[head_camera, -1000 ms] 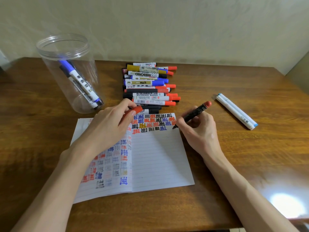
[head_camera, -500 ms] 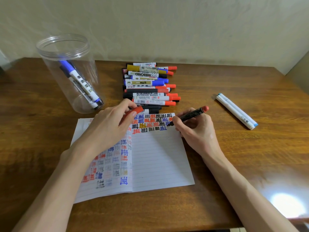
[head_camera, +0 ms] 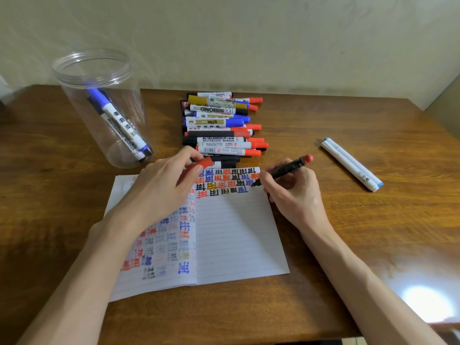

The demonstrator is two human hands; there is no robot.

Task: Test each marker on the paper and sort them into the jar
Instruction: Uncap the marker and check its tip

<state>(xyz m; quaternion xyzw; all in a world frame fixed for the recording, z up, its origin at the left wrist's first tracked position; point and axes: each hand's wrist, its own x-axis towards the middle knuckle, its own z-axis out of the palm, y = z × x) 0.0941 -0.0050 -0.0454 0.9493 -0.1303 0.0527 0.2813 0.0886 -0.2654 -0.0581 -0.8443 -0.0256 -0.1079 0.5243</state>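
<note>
Over the paper (head_camera: 236, 240), right hand (head_camera: 291, 192) tight around black marker (head_camera: 286, 168), left hand (head_camera: 164, 188) tight around half-hidden red cap (head_camera: 202, 163).

A black marker (head_camera: 286, 170) slants in the right hand (head_camera: 292, 195), tip on lined paper (head_camera: 236, 232); its red cap (head_camera: 202, 163) is pinched in the left hand (head_camera: 161, 189). Beyond them: marker pile (head_camera: 221, 125), upright clear jar (head_camera: 74, 100).

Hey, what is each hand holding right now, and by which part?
The right hand grips the black marker low on its barrel, near the tip. The left hand pinches the red cap between thumb and fingers.
</note>
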